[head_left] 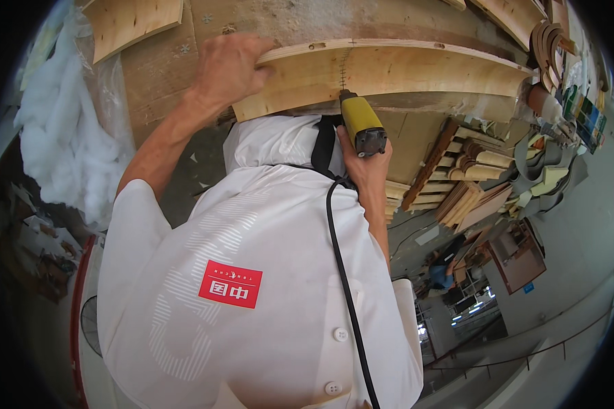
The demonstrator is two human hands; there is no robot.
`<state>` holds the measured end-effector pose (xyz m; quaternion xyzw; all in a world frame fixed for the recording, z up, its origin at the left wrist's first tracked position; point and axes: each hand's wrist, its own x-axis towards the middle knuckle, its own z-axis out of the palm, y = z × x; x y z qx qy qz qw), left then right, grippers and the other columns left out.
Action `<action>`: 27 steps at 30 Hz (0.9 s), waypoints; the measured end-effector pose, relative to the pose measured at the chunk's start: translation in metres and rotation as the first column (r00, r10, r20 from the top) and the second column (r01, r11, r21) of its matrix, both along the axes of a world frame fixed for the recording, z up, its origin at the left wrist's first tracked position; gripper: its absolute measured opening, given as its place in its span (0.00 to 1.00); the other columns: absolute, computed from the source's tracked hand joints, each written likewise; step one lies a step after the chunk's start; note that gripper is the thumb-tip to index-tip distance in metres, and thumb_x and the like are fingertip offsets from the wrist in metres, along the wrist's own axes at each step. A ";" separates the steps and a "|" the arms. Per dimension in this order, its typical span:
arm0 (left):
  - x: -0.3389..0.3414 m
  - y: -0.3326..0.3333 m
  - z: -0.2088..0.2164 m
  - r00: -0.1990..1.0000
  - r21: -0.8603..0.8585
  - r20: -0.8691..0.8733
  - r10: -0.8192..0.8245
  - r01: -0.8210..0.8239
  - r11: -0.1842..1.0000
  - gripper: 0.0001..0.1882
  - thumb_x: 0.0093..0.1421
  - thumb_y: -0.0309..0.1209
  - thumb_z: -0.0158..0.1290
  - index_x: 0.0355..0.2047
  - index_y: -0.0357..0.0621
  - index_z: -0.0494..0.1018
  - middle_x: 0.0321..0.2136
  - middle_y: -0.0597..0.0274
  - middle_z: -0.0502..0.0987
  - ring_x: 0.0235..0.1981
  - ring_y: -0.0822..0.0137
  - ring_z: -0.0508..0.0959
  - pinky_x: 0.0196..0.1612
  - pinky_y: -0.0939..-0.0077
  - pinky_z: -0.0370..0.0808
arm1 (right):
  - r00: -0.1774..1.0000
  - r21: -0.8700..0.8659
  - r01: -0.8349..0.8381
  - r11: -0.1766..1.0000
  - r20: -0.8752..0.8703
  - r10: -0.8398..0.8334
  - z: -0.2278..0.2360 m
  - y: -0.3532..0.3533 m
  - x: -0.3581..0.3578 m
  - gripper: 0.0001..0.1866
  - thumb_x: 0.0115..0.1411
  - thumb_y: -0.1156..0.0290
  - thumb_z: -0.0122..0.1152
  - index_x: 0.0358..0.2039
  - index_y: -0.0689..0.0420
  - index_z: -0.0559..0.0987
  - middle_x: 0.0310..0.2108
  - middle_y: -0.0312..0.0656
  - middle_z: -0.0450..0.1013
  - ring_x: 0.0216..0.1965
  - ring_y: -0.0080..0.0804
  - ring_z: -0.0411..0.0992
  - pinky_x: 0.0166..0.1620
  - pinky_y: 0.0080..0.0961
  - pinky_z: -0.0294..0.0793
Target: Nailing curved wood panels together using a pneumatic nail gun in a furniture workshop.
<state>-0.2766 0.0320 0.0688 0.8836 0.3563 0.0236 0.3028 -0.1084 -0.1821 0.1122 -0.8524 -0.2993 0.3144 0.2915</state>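
A long curved plywood panel [402,71] stands on edge across the top of the head view, its layered upper edge facing me. My left hand [233,68] is closed round the panel's left end, fingers curled over the edge. In my right hand [367,163] is a yellow and black corded power tool [363,119], with its dark nose at the panel's inner face. A thin dark ridged line [344,68] runs from that nose up to the panel's edge; whether it is a bit or a mark I cannot tell. My right fingers are partly hidden behind the tool.
The tool's black cord [341,273] runs down over my white shirt. The panel rests on a dusty wooden work table [150,82]. Another curved plywood piece [135,24] lies at the far left. White fibre stuffing [65,129] hangs left; stacked curved wood pieces [481,163] stand right.
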 end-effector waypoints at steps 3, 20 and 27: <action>0.002 0.001 0.001 1.000 0.006 -0.019 -0.016 0.016 1.000 0.17 0.43 0.37 0.65 0.33 0.46 0.79 0.29 0.56 0.77 0.33 0.50 0.79 0.36 0.57 0.75 | 1.000 -0.009 0.005 1.000 0.003 -0.005 0.000 0.002 0.000 0.15 0.51 0.72 0.70 0.37 0.61 0.78 0.30 0.49 0.77 0.32 0.43 0.76 0.38 0.30 0.74; 0.000 0.001 0.001 0.999 0.001 -0.042 -0.020 0.020 1.000 0.18 0.44 0.37 0.62 0.37 0.48 0.81 0.30 0.55 0.80 0.34 0.53 0.81 0.38 0.59 0.76 | 0.998 0.095 0.050 0.994 0.033 -0.053 -0.001 -0.016 -0.001 0.16 0.50 0.71 0.73 0.37 0.64 0.79 0.30 0.45 0.78 0.32 0.33 0.76 0.38 0.27 0.74; -0.002 0.001 -0.003 1.000 0.022 -0.012 -0.013 0.013 1.000 0.17 0.42 0.38 0.66 0.33 0.46 0.79 0.28 0.56 0.78 0.33 0.50 0.79 0.35 0.57 0.75 | 0.999 0.034 0.017 0.999 0.035 -0.018 0.001 -0.011 -0.001 0.16 0.49 0.72 0.72 0.37 0.62 0.78 0.30 0.48 0.78 0.31 0.40 0.77 0.38 0.29 0.74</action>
